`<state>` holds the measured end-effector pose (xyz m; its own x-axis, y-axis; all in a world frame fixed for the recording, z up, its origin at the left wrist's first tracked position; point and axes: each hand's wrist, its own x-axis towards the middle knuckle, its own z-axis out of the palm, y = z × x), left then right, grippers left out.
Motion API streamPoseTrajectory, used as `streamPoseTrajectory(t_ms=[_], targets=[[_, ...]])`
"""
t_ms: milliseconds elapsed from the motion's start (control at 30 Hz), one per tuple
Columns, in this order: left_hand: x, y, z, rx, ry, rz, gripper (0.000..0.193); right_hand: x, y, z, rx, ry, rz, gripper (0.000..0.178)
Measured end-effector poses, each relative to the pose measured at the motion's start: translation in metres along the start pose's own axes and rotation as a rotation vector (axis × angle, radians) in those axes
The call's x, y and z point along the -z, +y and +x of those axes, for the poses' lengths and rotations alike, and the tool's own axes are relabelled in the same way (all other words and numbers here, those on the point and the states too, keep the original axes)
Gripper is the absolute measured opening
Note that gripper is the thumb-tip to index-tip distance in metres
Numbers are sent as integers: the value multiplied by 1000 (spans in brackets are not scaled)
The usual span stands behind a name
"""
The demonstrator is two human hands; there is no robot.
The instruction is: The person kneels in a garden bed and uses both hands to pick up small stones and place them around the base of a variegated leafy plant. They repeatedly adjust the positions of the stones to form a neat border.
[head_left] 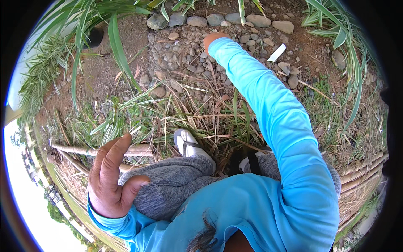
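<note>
My right arm stretches far forward over a patch of pebbles and soil (168, 61). At its end my right hand (214, 38) is low by the ground, close to a row of larger rounded stones (215, 19). Its fingers are mostly hidden behind the wrist and sleeve, so what they touch or hold does not show. My left hand (110, 178) is raised above my left knee, with thumb and fingers apart and nothing between them. Beneath and beyond it are cut green and dry grass blades (126, 119).
A white strip (276, 53) lies among stones right of my right arm. Long-leaved plants (336, 25) lean in from both far sides. Bamboo poles (140, 150) lie near my left side, others (363, 170) at the right. My sandalled foot (189, 144) stands in cut grass.
</note>
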<state>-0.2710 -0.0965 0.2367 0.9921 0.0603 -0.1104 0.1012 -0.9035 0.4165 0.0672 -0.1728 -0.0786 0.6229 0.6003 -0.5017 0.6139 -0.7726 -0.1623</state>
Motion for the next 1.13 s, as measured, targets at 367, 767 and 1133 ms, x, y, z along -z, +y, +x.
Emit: streamPoseTrajectory(t_ms=[367, 767, 1133], targets=[[1, 4, 5, -68, -21, 31, 71, -22, -10, -28, 82, 42, -67, 50], [4, 22, 2, -99, -42, 103, 66, -46, 70, -18, -82, 172, 972, 47], [-8, 24, -4, -202, -293, 124, 70, -76, 266, -92, -341, 45, 487, 32]])
